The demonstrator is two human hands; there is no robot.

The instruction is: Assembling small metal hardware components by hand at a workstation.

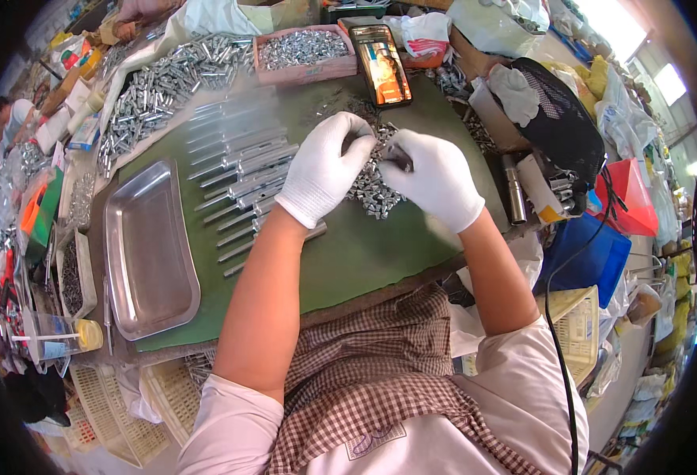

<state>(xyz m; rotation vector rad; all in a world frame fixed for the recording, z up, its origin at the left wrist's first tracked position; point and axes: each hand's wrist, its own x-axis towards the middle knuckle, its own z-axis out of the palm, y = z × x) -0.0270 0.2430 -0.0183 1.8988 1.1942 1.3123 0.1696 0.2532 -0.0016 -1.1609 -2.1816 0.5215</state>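
Note:
Both of my hands wear white knitted gloves over the middle of a green work mat (348, 273). My left hand (326, 168) is curled, with thumb and fingertips drawn together; anything between them is too small to make out. Close by on the right, my right hand (436, 178) is also pinched, and what it may hold is hidden. Between and below the hands lies a heap of small silver metal pieces (376, 198). Left of my left hand, silver metal tubes (257, 186) lie side by side in a slanting row, several partly under my wrist.
A shallow steel tray (150, 245) rests at the mat's left. Beyond the mat are piled metal sleeves (154, 95), a pink box of small parts (301, 55) and a phone (380, 67) with a lit screen. A black cable (550, 293) hangs at the right.

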